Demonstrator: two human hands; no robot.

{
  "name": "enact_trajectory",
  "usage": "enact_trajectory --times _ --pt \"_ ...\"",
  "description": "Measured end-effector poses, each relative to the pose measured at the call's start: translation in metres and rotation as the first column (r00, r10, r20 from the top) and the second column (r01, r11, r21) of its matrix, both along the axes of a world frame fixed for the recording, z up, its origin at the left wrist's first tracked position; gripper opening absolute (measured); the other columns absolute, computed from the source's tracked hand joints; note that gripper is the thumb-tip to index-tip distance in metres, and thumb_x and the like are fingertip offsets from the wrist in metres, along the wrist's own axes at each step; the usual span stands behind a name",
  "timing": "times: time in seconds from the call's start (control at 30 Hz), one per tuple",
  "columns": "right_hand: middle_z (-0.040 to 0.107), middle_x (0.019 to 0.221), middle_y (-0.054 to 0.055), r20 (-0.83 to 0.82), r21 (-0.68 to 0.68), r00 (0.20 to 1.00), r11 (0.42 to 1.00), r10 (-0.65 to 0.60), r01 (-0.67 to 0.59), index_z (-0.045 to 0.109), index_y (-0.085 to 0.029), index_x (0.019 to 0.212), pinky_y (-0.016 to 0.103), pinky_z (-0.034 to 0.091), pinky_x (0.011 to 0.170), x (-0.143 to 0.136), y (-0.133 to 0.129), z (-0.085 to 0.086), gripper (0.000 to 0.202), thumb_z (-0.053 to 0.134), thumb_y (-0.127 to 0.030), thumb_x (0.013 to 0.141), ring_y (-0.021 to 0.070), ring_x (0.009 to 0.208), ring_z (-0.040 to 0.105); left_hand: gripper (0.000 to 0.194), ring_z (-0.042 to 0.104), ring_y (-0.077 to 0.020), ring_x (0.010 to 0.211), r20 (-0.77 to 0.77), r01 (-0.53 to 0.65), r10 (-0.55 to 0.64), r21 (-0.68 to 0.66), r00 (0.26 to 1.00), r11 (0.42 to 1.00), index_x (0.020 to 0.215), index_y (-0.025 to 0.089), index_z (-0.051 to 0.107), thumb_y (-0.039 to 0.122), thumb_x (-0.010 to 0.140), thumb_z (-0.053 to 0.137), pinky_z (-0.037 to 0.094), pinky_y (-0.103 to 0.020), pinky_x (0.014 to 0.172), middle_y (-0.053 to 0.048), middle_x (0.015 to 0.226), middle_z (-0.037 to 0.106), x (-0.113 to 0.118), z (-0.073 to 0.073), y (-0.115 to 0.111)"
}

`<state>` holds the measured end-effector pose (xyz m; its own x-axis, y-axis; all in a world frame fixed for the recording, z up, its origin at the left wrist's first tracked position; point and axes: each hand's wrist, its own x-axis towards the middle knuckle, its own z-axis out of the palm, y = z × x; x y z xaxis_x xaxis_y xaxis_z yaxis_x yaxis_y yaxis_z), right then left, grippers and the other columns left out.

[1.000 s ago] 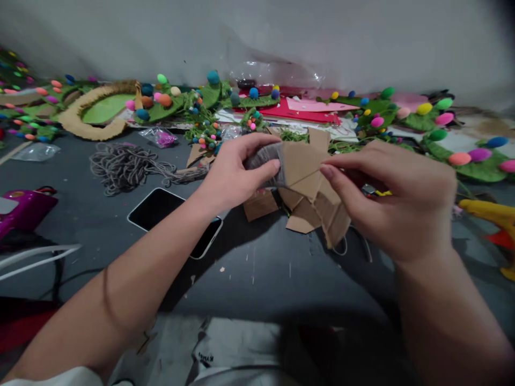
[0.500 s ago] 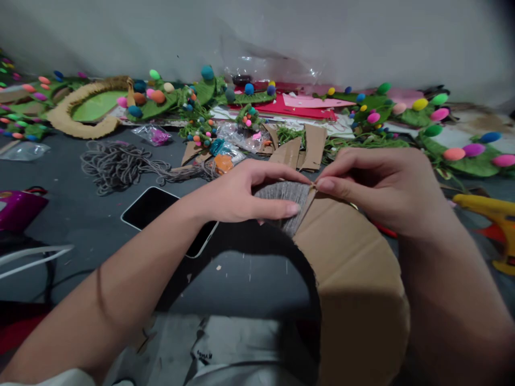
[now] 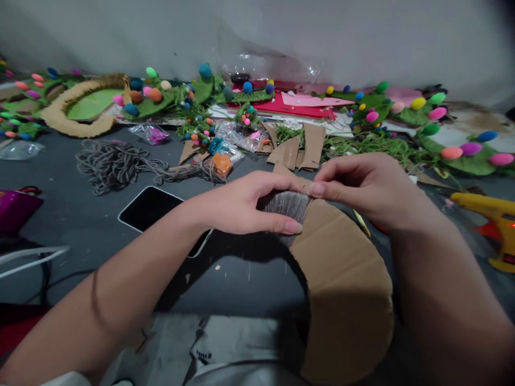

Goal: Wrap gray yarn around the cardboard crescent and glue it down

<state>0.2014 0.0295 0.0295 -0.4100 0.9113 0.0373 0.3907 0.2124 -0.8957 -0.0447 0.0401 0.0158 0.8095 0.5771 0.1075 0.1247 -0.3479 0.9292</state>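
A curved cardboard ring (image 3: 341, 268) stands tilted in front of me, its far end wound closely with grey yarn (image 3: 287, 206). My left hand (image 3: 253, 206) grips that wound part, thumb on the near face and fingers over the outer edge. At the border between yarn and bare cardboard, my right hand (image 3: 358, 187) pinches thumb and forefinger together on the outer edge. Whatever lies between those fingertips is too small to make out. A heap of loose grey cord (image 3: 112, 161) lies on the table to the left, beyond a phone (image 3: 153, 206).
Cardboard offcuts (image 3: 314, 145) lie behind the hands. A yellow glue gun (image 3: 483, 203) is at the right. Leafy garlands with coloured balls (image 3: 470, 150) line the wall, with a fringed tan ring (image 3: 60, 120) at back left. White cables (image 3: 32, 257) cross the left side.
The ring's lower part has swung slightly left, and both hands sit a little lower. My right hand's pinch has shifted slightly left and down along the edge.
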Motion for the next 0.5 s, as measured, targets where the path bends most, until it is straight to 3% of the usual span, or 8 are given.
enact_trajectory --times 0.13,0.33,0.5 --pt "0.056 0.06 -0.001 -0.028 -0.021 0.999 1.0 -0.018 0.017 0.074 -0.019 0.075 0.024 0.03 0.047 -0.0029 0.0006 -0.0007 0.034 0.084 -0.052 0.073 0.0092 0.054 0.044 0.049 0.071 -0.0196 0.089 -0.004 -0.021 0.021 -0.046 1.0 0.999 0.128 0.021 0.068 0.035 0.082 0.08 0.056 -0.028 0.078 -0.004 0.108 0.075 0.0011 0.0005 -0.002" --pt "0.056 0.06 -0.002 -0.038 -0.029 0.999 0.999 -0.019 0.018 0.075 -0.018 0.075 0.022 0.031 0.045 -0.0043 -0.0003 -0.0008 0.032 0.086 -0.049 0.072 0.0078 0.053 0.043 0.045 0.068 -0.0204 0.105 -0.004 -0.038 0.038 0.038 0.999 0.999 0.126 0.019 0.07 0.036 0.085 0.078 0.053 -0.026 0.091 -0.004 0.116 0.074 0.0019 0.0015 -0.002" --pt "0.059 0.061 -0.002 -0.088 -0.08 0.996 0.997 -0.022 0.015 0.074 -0.019 0.076 0.021 0.034 0.046 -0.0066 -0.0006 -0.0005 0.03 0.086 -0.046 0.073 0.0077 0.053 0.046 0.041 0.067 -0.0164 0.087 -0.021 -0.086 0.087 0.014 0.996 0.996 0.118 0.019 0.071 0.038 0.083 0.079 0.055 -0.024 0.077 -0.003 0.1 0.073 0.0019 0.0016 -0.0031"
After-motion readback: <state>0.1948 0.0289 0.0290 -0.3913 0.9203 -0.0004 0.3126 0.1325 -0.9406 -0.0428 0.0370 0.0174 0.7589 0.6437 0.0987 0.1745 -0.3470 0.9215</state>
